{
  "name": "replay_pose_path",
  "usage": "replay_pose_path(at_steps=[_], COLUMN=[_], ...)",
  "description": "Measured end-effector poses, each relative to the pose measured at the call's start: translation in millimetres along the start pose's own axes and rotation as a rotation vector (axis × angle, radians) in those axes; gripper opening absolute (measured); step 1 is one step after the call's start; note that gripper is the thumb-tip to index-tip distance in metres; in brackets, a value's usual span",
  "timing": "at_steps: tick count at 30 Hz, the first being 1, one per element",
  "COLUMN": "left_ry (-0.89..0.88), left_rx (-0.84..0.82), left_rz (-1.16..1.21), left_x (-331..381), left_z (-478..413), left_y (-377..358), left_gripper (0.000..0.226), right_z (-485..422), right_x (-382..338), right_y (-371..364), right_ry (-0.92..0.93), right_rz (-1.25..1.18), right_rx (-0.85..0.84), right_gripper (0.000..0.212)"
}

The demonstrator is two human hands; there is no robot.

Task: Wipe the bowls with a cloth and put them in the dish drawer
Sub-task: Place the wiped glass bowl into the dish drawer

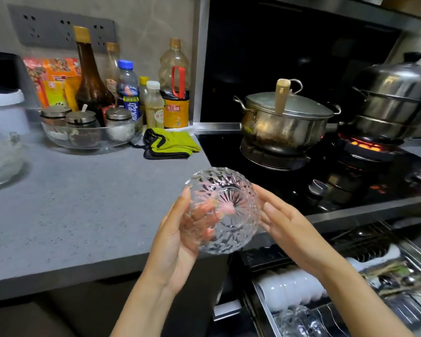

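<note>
Left hand (pixel 180 239) grips, right hand's (pixel 289 229) flat fingers brace, glass bowl (pixel 225 210) above dish drawer (pixel 258 295); apparently wiped, stowing remains.

Clear cut-glass bowl (pixel 225 210) — yellow-green cloth (pixel 171 143)

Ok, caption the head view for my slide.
Left hand grips a glass bowl, right hand steadies it, by the open dish drawer.

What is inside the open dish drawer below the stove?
In the drawer: a row of white bowls, glass bowls nearer the camera, and utensils at the right. The right forearm covers the middle.
</note>
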State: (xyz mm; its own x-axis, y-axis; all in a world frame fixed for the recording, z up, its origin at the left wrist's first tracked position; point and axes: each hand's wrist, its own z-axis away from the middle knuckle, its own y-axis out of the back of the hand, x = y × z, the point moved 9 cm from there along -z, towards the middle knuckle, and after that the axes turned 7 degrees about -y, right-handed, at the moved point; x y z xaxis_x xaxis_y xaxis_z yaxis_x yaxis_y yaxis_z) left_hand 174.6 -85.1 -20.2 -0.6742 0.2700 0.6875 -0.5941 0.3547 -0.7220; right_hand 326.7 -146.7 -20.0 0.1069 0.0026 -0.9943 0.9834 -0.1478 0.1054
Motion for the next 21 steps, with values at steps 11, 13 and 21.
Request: replay_pose_path(at_steps=[11, 13, 21], left_ry=[0.372, 0.493, 0.374], left_rx=[-0.432, -0.462, -0.486], left_rz=[-0.303, -0.349, -0.999], left_x=[-165.3, -202.5, -310.9], left_z=[30.1, 36.5, 30.3], left_y=[-70.1, -63.3, -11.6], left_gripper=[0.046, 0.055, 0.035], right_z=[119.5, 134.3, 165.3], right_x=[55.3, 66.5, 151.8], right_y=[112.2, 131.5, 195.4], right_ry=[-0.196, -0.243, -0.522], right_rz=[-0.496, -0.490, -0.374], right_rx=[0.189, 0.257, 0.501], right_gripper=[0.073, 0.076, 0.046])
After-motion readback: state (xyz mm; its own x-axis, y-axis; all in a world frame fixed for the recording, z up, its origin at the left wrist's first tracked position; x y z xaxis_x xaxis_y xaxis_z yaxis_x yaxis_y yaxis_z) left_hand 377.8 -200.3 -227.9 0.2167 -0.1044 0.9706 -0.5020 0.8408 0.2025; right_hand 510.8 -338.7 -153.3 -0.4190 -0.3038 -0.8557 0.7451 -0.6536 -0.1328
